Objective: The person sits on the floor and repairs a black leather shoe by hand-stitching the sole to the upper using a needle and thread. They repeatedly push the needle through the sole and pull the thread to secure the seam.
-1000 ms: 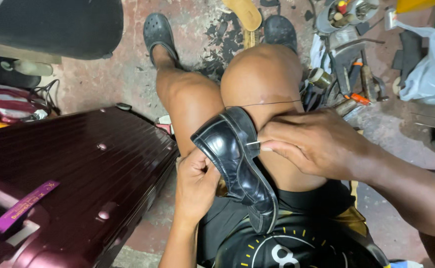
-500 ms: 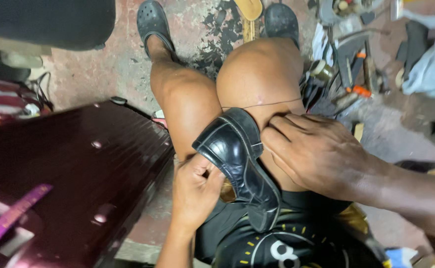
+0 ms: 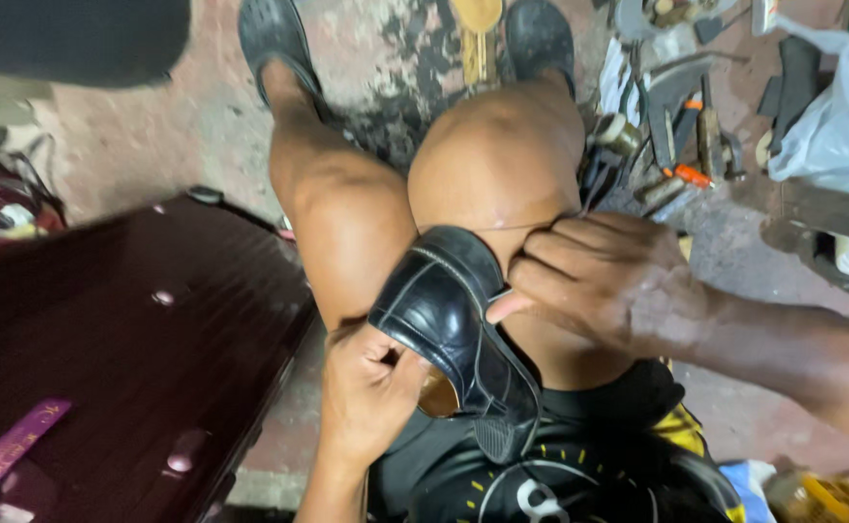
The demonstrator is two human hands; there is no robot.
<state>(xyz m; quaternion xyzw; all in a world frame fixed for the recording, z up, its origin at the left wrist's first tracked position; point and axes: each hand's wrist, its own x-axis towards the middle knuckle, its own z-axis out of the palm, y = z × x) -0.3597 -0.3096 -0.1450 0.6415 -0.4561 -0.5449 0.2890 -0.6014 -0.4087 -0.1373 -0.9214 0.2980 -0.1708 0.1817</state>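
While both hands grip, black shoe [image 3: 454, 334] seemingly toe-up, long axis diagonal, lap-to-knee.

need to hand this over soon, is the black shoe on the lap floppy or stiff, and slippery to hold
The black shoe probably feels fairly stiff: its toe keeps a rounded shape while the left hand cups it from below. The glossy upper looks smooth, so perhaps a little slippery. Wedged between the knees with the right hand pressing its edge, it seems unlikely to tip.

Dim warm light, slight motion blur
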